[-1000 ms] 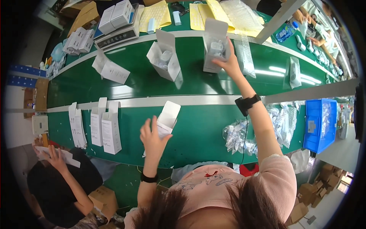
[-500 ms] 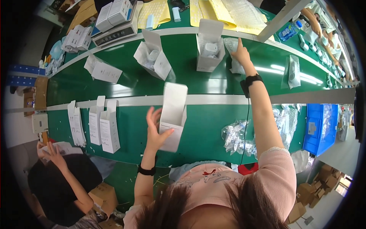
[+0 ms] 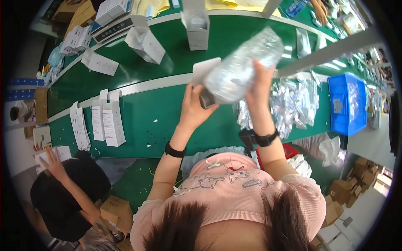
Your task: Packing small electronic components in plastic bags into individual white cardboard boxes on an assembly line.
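Observation:
My left hand (image 3: 193, 108) is wrapped round a white carton (image 3: 206, 67) with its top flap raised, held above the green table. My right hand (image 3: 259, 85) grips a clear, puffy plastic-wrapped pack (image 3: 243, 62), blurred by motion. One end of the pack is at the carton's mouth; whether it has passed inside cannot be made out. The pack hides much of the carton. What lies within the wrapping is too blurred to name.
Open white cartons (image 3: 197, 38) stand on the raised green surface beyond a pale rail. More cartons (image 3: 112, 127) lie at left. Small clear packets (image 3: 293, 104) are piled at right, beside a blue bin (image 3: 336, 104). Another person's hand (image 3: 53, 165) holds something white at lower left.
My right hand has come back from the far surface with the clear pack and brought it to the carton. The carton has tilted in my left hand. The whole view has shifted.

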{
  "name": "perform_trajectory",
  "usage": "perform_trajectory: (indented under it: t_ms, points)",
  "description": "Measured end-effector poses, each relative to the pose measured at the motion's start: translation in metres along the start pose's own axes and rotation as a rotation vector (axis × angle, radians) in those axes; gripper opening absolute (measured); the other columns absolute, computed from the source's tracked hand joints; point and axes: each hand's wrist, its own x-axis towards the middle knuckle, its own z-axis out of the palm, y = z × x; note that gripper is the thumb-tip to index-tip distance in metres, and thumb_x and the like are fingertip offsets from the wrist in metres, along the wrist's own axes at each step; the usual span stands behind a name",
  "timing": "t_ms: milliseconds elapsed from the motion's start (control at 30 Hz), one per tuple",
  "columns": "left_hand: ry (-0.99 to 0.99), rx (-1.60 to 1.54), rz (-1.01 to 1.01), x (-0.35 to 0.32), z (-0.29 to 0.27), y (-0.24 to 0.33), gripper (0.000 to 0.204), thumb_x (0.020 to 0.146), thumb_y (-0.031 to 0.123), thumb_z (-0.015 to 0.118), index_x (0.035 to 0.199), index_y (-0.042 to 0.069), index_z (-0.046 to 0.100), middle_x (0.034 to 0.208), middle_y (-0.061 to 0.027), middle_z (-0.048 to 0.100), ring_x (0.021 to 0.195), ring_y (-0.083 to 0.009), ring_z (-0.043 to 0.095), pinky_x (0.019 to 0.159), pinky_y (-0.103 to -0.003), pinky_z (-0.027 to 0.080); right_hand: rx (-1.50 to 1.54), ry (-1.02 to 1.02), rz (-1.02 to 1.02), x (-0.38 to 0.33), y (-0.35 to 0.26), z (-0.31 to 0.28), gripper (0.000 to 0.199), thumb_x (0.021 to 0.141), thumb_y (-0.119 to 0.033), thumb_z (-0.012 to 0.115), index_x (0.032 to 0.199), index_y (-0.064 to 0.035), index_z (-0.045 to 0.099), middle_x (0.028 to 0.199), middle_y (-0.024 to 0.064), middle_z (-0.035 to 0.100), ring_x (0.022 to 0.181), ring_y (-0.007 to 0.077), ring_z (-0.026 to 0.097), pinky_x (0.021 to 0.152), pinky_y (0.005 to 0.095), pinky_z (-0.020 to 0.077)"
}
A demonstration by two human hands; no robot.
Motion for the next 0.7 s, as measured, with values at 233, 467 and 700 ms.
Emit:
perform_trajectory:
  t_ms: [233,467,700]
  points:
    - [0.357,-0.095,-0.107,-0.014,0.029,0.001,0.080,0.054,0.017,0.082,0.108,0.005,0.024,0.108,-0.0255,0.048,0.091,-0.0408,0.055,0.075,-0.044,0.047,-0.944,-0.250,-0.881,-0.047,0.037,0.001,0.063,0.070,-0.015,0.069,0.123,-0.0094,0.037,0.119,0.0115,0.041,0.113,0.0309,0.038,0.092,0.0421,0.0345]
    - [0.385,-0.283,-0.023,-0.035,0.017,-0.011,0.076,0.057,0.014,0.081,0.105,0.008,0.023,0.122,-0.0273,0.036,0.108,-0.0328,0.046,0.087,-0.038,0.041,-1.268,-0.590,-0.588,-0.041,0.005,-0.056,0.057,0.068,-0.016,0.069,0.120,-0.0067,0.046,0.114,0.0187,0.045,0.104,0.0352,0.044,0.085,0.0403,0.0392]
    - [0.469,-0.313,0.029,-0.059,0.015,-0.025,0.074,0.060,0.012,0.080,0.108,0.009,0.023,0.130,-0.0268,0.026,0.117,-0.0324,0.037,0.094,-0.038,0.036,-1.908,-0.280,-0.270,0.000,0.015,-0.210,0.043,0.072,-0.019,0.067,0.108,-0.0024,0.050,0.102,0.0229,0.049,0.089,0.0378,0.050,0.076,0.0409,0.0435]
